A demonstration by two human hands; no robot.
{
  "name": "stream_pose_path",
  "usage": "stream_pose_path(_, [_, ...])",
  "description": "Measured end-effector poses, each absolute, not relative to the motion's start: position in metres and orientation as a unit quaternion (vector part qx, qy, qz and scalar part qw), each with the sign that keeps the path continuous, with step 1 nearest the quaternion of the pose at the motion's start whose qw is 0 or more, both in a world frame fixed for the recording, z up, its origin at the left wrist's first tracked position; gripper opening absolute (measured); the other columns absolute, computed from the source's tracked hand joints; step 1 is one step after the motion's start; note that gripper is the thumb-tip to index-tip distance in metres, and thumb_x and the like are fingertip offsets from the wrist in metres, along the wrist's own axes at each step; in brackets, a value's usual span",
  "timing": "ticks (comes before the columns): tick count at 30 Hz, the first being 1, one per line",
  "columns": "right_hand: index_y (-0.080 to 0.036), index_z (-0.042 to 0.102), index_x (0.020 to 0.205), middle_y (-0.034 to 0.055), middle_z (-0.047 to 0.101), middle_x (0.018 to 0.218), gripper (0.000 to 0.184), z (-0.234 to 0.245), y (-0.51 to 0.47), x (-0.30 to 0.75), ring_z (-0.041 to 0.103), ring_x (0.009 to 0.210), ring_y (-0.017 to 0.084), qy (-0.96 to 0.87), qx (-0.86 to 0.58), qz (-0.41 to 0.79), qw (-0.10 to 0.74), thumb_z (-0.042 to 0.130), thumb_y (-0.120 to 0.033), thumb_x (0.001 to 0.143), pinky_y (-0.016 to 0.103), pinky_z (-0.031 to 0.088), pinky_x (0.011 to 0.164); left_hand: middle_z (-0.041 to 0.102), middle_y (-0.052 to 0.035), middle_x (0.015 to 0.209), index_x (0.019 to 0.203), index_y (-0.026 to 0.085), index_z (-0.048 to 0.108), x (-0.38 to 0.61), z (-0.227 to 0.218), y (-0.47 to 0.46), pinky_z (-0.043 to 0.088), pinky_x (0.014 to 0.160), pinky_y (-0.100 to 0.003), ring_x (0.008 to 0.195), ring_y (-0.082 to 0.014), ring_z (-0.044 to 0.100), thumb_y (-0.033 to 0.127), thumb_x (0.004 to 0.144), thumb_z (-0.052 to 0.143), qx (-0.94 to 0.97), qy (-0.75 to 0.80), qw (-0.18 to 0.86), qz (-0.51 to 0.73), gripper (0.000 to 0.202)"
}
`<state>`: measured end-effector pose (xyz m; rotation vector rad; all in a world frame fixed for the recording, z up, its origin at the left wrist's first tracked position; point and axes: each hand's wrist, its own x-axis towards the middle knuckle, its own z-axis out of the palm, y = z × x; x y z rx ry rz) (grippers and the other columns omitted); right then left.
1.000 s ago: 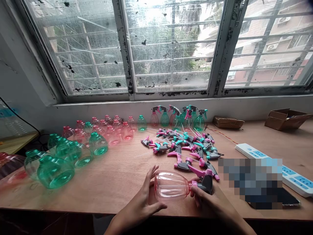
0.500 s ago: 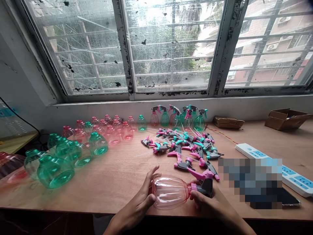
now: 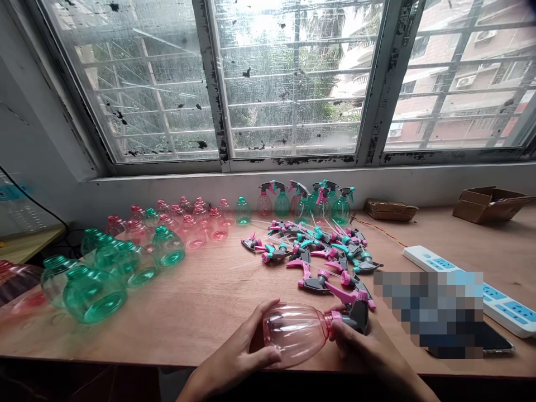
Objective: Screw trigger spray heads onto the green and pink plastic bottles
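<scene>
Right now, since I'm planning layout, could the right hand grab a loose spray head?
Probably not: the right hand holds the sprayer on the pink bottle, though loose spray heads lie close by.

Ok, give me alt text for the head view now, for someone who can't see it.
A person's left grip cups the base of a clear pink bottle held sideways, while the right grip holds the spray head at its neck. Behind lie loose spray heads; headless bottles sit left, spray-topped bottles beyond.
</scene>
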<state>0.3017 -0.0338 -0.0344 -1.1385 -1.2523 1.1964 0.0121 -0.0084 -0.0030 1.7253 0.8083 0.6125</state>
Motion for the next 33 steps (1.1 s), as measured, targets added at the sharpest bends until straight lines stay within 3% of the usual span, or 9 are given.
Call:
stream_pose_path(6, [-0.018, 0.065, 0.095, -0.0018, 0.066, 0.059, 0.048, -0.0327, -0.0340, 0.2991, 0.057, 0.048, 0.016, -0.495, -0.469, 0.505, 0.529, 0.077, -0.061, 0.077, 0.029, 0.041, 0.052, 0.041, -0.0094, 0.159, 0.152, 0.031, 0.035, 0.0142, -0.0056, -0.0080, 0.027, 0.124, -0.050, 0.146, -0.0373, 0.036, 0.034, 0.072, 0.090, 0.744, 0.341, 0.517, 0.252, 0.098])
stream_pose_path(15, [-0.018, 0.064, 0.096, -0.0022, 0.067, 0.059, 0.049, -0.0333, -0.0336, 0.2993, 0.058, 0.049, 0.016, -0.493, -0.466, 0.513, 0.526, 0.078, -0.061, 0.076, 0.028, 0.043, 0.052, 0.038, -0.0102, 0.160, 0.154, 0.030, 0.032, 0.0149, -0.0053, -0.0074, 0.026, 0.124, -0.048, 0.147, -0.0378, 0.034, 0.036, 0.072, 0.090, 0.753, 0.324, 0.514, 0.254, 0.100])
stream_pose_path(18, [-0.018, 0.065, 0.098, -0.0017, 0.067, 0.059, 0.049, -0.0348, -0.0335, 0.2997, 0.059, 0.050, 0.017, -0.496, -0.472, 0.510, 0.522, 0.078, -0.060, 0.076, 0.030, 0.044, 0.053, 0.039, -0.0102, 0.160, 0.153, 0.030, 0.034, 0.0138, -0.0055, -0.0071, 0.024, 0.124, -0.049, 0.147, -0.0388, 0.034, 0.046, 0.068, 0.091, 0.746, 0.320, 0.525, 0.256, 0.104])
stream_pose_path(22, [-0.018, 0.065, 0.097, -0.0026, 0.065, 0.057, 0.050, -0.0347, -0.0342, 0.2991, 0.058, 0.049, 0.018, -0.497, -0.477, 0.510, 0.514, 0.079, -0.061, 0.074, 0.030, 0.044, 0.053, 0.038, -0.0106, 0.161, 0.153, 0.027, 0.037, 0.0122, -0.0016, -0.0085, 0.022, 0.124, -0.052, 0.148, -0.0403, 0.030, 0.073, 0.082, 0.062, 0.735, 0.303, 0.544, 0.269, 0.088])
stream_pose_path(25, [-0.019, 0.065, 0.096, -0.0023, 0.065, 0.057, 0.050, -0.0331, -0.0347, 0.2983, 0.059, 0.049, 0.018, -0.495, -0.476, 0.512, 0.515, 0.079, -0.061, 0.073, 0.030, 0.044, 0.051, 0.038, -0.0060, 0.162, 0.153, 0.030, 0.040, 0.0119, 0.0022, -0.0102, 0.017, 0.125, -0.050, 0.150, -0.0365, 0.027, 0.070, 0.094, 0.045, 0.730, 0.347, 0.527, 0.263, 0.071])
stream_pose_path(28, [-0.019, 0.066, 0.095, -0.0025, 0.065, 0.057, 0.048, -0.0321, -0.0347, 0.2984, 0.058, 0.049, 0.018, -0.503, -0.473, 0.510, 0.512, 0.078, -0.061, 0.075, 0.029, 0.044, 0.051, 0.041, -0.0029, 0.161, 0.152, 0.032, 0.041, 0.0119, 0.0022, -0.0102, 0.018, 0.125, -0.048, 0.149, -0.0340, 0.030, 0.060, 0.098, 0.049, 0.727, 0.375, 0.517, 0.251, 0.061])
stream_pose_path(33, [-0.017, 0.066, 0.099, -0.0035, 0.063, 0.055, 0.047, -0.0347, -0.0340, 0.3005, 0.057, 0.050, 0.017, -0.515, -0.471, 0.504, 0.509, 0.076, -0.058, 0.079, 0.029, 0.044, 0.053, 0.041, -0.0046, 0.161, 0.152, 0.030, 0.040, 0.0106, -0.0014, -0.0083, 0.023, 0.124, -0.048, 0.148, -0.0348, 0.033, 0.055, 0.095, 0.059, 0.732, 0.350, 0.527, 0.254, 0.065])
